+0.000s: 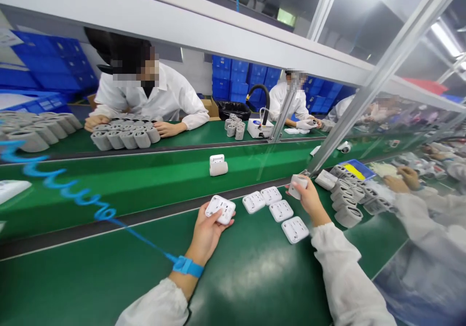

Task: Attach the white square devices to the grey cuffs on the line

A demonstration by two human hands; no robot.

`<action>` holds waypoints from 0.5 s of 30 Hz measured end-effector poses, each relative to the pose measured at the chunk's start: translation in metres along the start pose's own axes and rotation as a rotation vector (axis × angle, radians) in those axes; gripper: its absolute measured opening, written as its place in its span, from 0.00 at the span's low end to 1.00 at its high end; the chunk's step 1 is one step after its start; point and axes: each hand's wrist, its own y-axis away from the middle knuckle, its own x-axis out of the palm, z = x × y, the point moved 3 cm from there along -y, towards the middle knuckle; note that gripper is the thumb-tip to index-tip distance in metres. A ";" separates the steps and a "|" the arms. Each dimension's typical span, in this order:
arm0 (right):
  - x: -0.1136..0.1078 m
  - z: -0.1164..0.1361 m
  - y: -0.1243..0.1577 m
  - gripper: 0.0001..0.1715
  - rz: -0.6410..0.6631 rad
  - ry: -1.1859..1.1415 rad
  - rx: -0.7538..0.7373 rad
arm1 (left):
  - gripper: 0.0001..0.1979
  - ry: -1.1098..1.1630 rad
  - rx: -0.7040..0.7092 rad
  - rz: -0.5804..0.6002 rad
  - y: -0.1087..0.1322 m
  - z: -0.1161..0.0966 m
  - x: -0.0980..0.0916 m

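My left hand (207,231) is closed round a white socket plate (220,208), held face up over the green bench. A blue strap (187,266) with a coiled blue cord sits on that wrist. My right hand (309,197) grips a grey-white housing (297,186) a little above the bench. Between the hands lie several more white socket plates (281,210) face up. To the right of my right hand stands a cluster of grey housings (345,200).
One assembled unit (218,165) rides on the green conveyor belt (145,175). Across it a person in a white coat (145,97) leans over rows of grey housings (124,134). A slanted metal post (364,93) rises at right. Another person's hand (407,175) works nearby.
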 end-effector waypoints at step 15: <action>0.141 -0.008 0.122 0.34 0.417 -0.210 0.197 | 0.25 -0.357 0.409 0.130 0.027 0.014 0.010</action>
